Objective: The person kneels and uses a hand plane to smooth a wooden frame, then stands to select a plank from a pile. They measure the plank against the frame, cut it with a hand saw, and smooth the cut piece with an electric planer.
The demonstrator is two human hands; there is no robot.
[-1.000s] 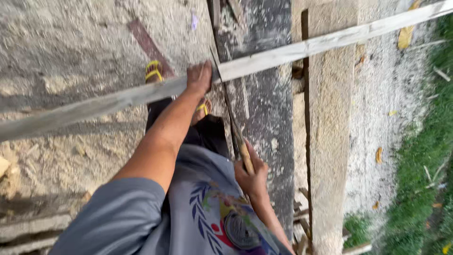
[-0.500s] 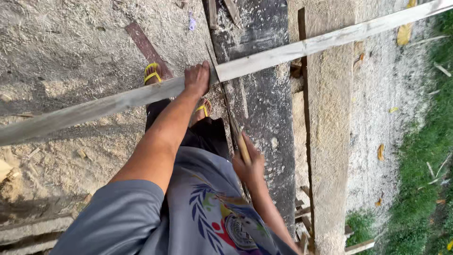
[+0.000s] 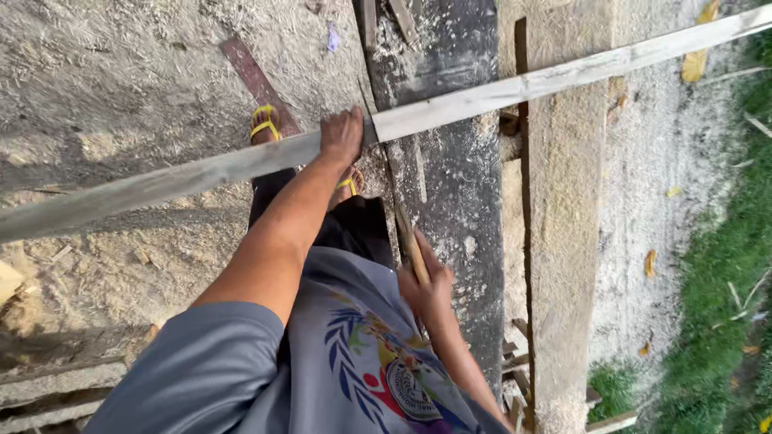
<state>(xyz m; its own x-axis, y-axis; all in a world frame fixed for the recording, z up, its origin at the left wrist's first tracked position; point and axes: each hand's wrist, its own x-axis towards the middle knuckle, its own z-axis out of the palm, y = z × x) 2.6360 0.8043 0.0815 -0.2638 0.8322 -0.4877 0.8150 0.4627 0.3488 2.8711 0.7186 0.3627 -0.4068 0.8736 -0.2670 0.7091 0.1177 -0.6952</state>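
**Hand saw drawn back in the cut through a long batten**

Item: long grey wooden batten (image 3: 201,173), lying crosswise over a dark weathered beam (image 3: 450,185) and running on toward the top right corner of the view. Position unchanged over the last second.

Left hand (image 3: 341,135): closed down over the batten just beside the cut, pressing it against the beam. Same place as a second ago.

Right hand (image 3: 428,289): gripping the pale wooden handle of a hand saw (image 3: 400,210), whose thin blade runs up to the batten at the beam's left edge. Compared with the earlier views the hand sits slightly lower and nearer the body, the handle a little steeper; judged a sawing stroke, with the batten not visibly parted.

Surroundings: feet in yellow-strapped sandals (image 3: 265,120) beneath the batten; sawdust-strewn ground (image 3: 104,88); a pale timber (image 3: 563,241) alongside the beam; grass (image 3: 724,321) at the right edge.
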